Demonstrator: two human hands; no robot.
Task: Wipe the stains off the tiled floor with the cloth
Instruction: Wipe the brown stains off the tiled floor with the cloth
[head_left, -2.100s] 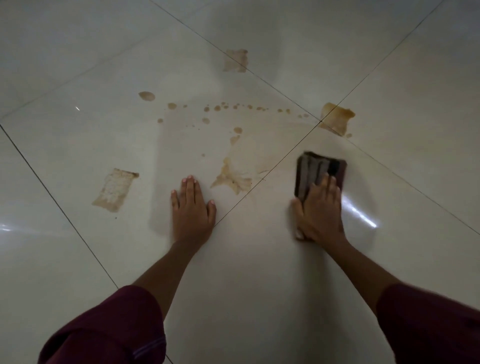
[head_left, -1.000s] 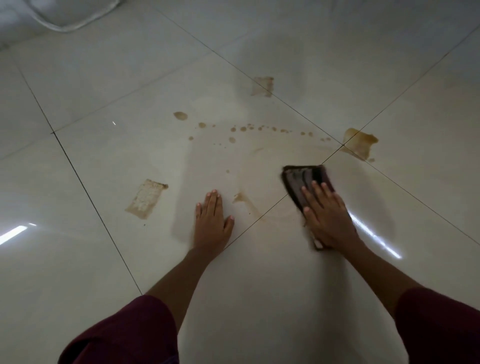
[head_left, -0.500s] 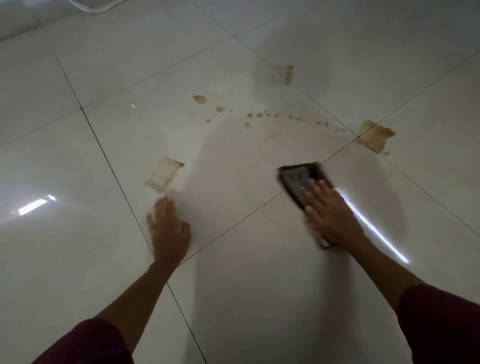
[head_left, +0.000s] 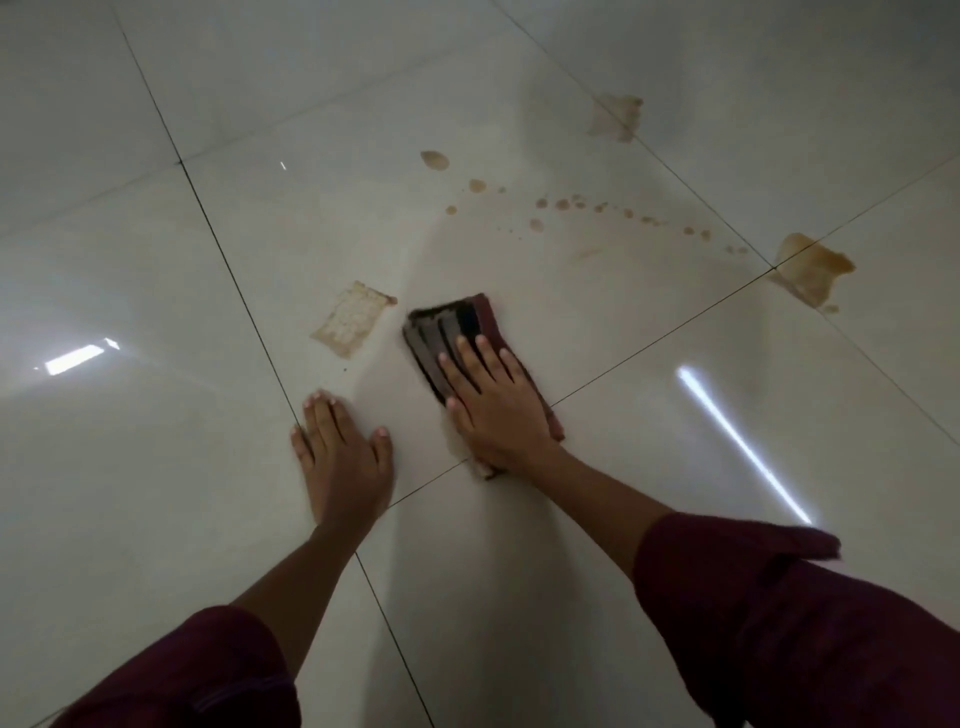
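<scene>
We are pressing our flat right hand (head_left: 496, 410) on one folded dark cloth (head_left: 447, 332) beside a rectangular stain (head_left: 352, 325); our left hand (head_left: 343, 457) is lying open on glossy tile (head_left: 156, 493).

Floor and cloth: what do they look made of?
Floor: likely glazed ceramic or porcelain tile, glossy; it mirrors light streaks, and thin dark grout lines cross it. Cloth under the right hand: soft woven fabric, matte, dark maroon, folded in layers.

Near half of cloth (head_left: 451, 332) hidden under right hand (head_left: 496, 410) — weave unreadable. Both maroon sleeves (head_left: 810, 623) cut by bottom edge. Floor under left hand (head_left: 340, 457) unseen — palm covers it.
</scene>
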